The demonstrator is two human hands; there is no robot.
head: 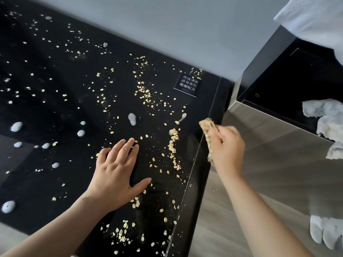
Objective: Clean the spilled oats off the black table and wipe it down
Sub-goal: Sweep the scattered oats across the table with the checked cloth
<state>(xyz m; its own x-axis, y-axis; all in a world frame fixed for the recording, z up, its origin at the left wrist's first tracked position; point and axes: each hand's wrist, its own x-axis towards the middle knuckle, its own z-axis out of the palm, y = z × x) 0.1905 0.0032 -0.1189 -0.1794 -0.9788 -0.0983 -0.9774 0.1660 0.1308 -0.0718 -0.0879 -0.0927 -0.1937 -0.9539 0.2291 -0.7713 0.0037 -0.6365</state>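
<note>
Yellow oat flakes (173, 143) lie scattered over the glossy black table (55, 71), thickest in a band near its right edge. Grey foam blobs (132, 119) dot the middle and left of the top. My left hand (117, 173) lies flat on the table with straight, spread fingers, holding nothing. My right hand (227, 147) is beyond the table's right edge and grips a folded yellow-green cloth (207, 134), whose upper end sticks out above the fingers.
A small black sign with white characters (187, 84) sits near the far right corner. To the right stands a metal-sided bin (269, 138) with crumpled white paper (326, 115) inside. White fabric (315, 17) hangs at top right. Wood floor (213, 210) lies below.
</note>
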